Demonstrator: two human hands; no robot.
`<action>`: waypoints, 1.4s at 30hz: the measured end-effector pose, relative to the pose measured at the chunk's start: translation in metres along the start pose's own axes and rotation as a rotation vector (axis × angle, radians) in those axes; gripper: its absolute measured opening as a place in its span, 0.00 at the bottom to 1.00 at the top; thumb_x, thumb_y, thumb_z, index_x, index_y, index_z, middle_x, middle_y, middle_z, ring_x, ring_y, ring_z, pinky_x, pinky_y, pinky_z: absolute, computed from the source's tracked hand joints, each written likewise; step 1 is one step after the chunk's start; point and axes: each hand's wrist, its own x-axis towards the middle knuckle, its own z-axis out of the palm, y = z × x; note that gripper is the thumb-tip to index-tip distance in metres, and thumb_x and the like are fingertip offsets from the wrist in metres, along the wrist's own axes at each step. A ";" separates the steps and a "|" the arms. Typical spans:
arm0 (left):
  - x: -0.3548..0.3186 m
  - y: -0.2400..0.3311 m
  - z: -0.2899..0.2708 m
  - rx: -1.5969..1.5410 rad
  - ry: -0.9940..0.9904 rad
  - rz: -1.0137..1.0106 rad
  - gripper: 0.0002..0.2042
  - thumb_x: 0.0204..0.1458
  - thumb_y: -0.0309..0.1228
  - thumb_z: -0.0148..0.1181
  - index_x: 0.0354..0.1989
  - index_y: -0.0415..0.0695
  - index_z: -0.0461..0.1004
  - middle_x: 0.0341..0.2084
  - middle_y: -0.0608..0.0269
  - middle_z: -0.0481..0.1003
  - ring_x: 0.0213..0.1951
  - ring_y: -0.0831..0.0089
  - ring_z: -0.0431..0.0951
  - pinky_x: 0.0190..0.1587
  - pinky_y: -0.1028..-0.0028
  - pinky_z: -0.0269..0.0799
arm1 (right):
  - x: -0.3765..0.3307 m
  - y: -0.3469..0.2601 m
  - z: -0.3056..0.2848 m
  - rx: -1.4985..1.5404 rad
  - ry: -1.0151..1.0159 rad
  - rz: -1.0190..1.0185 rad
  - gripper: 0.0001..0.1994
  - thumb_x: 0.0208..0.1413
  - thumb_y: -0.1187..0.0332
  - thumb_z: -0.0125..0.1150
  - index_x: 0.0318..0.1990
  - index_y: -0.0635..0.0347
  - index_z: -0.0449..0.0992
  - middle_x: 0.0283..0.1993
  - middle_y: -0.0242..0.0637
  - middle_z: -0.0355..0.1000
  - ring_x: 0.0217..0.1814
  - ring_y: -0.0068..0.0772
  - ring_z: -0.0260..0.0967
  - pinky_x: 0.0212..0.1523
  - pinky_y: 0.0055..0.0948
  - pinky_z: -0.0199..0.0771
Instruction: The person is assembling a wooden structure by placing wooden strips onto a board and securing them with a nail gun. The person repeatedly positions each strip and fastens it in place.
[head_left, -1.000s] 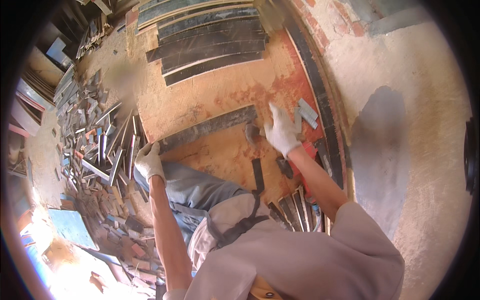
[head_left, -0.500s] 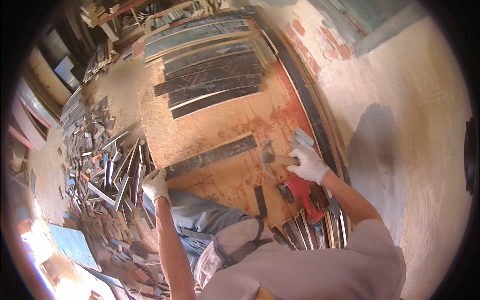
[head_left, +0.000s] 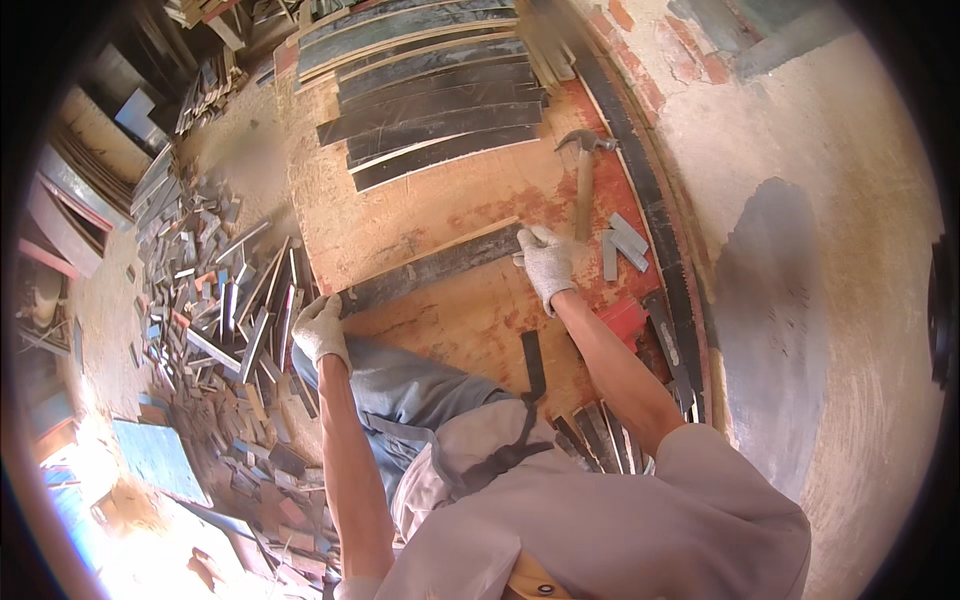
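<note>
Your gloved right hand point(head_left: 546, 262) is clenched around a claw hammer point(head_left: 583, 180), its head raised toward 12 o'clock. Your gloved left hand point(head_left: 320, 328) presses the dark wooden strip point(head_left: 430, 270) at its 8 o'clock end on the plywood board point(head_left: 440, 205).

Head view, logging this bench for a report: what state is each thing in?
Hammer: raised, head up, held by right hand.
Dark strip: flat on the board, left hand on its end.
Stacked dark strips: lying side by side.
Scrap pile: jumbled.
</note>
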 end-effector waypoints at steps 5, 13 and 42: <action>0.004 -0.015 -0.004 0.013 0.006 0.019 0.13 0.57 0.28 0.73 0.48 0.35 0.85 0.38 0.59 0.84 0.35 0.71 0.83 0.34 0.72 0.81 | -0.002 0.003 -0.001 0.085 -0.009 -0.099 0.20 0.69 0.70 0.63 0.66 0.60 0.76 0.40 0.32 0.79 0.30 0.21 0.77 0.31 0.23 0.82; 0.000 -0.017 -0.001 0.019 0.027 0.019 0.15 0.58 0.29 0.72 0.50 0.34 0.84 0.39 0.59 0.84 0.36 0.71 0.83 0.34 0.73 0.80 | 0.014 -0.006 -0.005 -0.071 -0.090 -0.173 0.17 0.70 0.69 0.62 0.64 0.53 0.80 0.43 0.30 0.81 0.30 0.16 0.74 0.29 0.21 0.78; -0.050 0.007 -0.003 0.267 -0.001 -0.077 0.15 0.55 0.24 0.73 0.49 0.32 0.85 0.39 0.57 0.86 0.38 0.74 0.82 0.44 0.73 0.77 | -0.039 0.013 -0.044 -0.049 0.029 -0.018 0.14 0.68 0.68 0.67 0.56 0.68 0.81 0.39 0.32 0.81 0.33 0.16 0.75 0.33 0.20 0.77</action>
